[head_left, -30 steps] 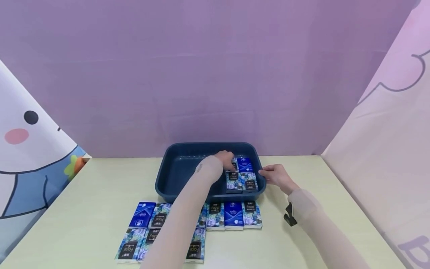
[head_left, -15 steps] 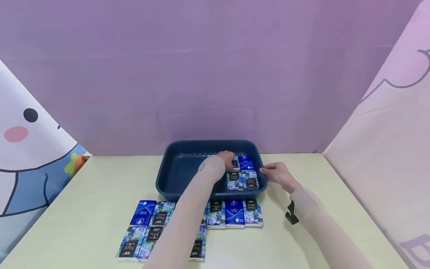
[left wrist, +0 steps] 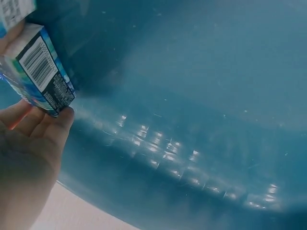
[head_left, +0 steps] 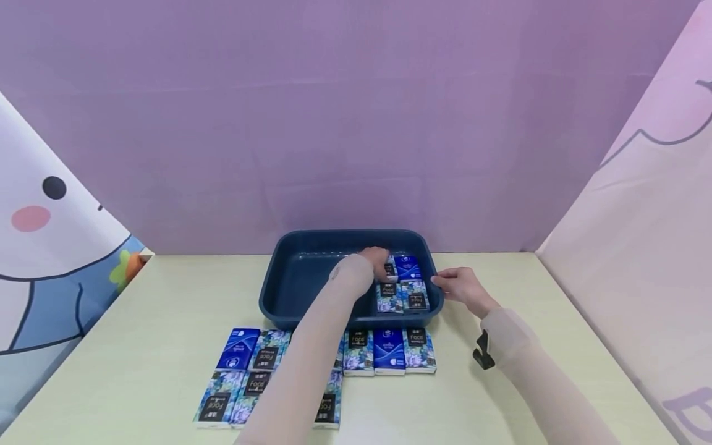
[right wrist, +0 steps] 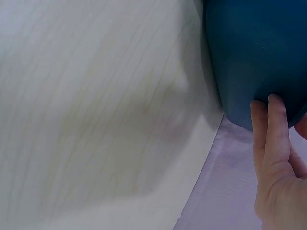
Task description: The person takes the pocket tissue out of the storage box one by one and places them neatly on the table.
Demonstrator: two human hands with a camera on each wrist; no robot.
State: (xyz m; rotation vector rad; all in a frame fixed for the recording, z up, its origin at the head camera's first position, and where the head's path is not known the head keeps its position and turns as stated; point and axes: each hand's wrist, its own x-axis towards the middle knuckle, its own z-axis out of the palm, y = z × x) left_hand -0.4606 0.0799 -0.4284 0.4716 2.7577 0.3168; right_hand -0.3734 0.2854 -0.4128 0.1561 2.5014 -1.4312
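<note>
A dark blue plastic basin (head_left: 303, 278) stands at the back of the table. Inside its right end, my left hand (head_left: 375, 261) grips a floral pocket tissue pack (left wrist: 43, 72), fingers along its edge and barcode side showing in the left wrist view. Beside it lies a plain blue tissue pack (head_left: 408, 268). Two more floral packs (head_left: 389, 298) sit in front of these. My right hand (head_left: 463, 289) pinches the basin's right rim; in the right wrist view straight fingers (right wrist: 271, 132) lie against the outer wall, with the thumb partly seen near the rim.
In front of the basin, several floral and blue tissue packs (head_left: 238, 350) lie in rows on the pale table (head_left: 139, 346). My left forearm crosses over some of them. A purple backdrop (head_left: 345, 123) rises behind the basin, with printed cloths at both sides.
The view has shifted slightly, so everything sits a little higher in frame. Both hands stay nearly where they were, the left at the floral pack and the right at the rim.
</note>
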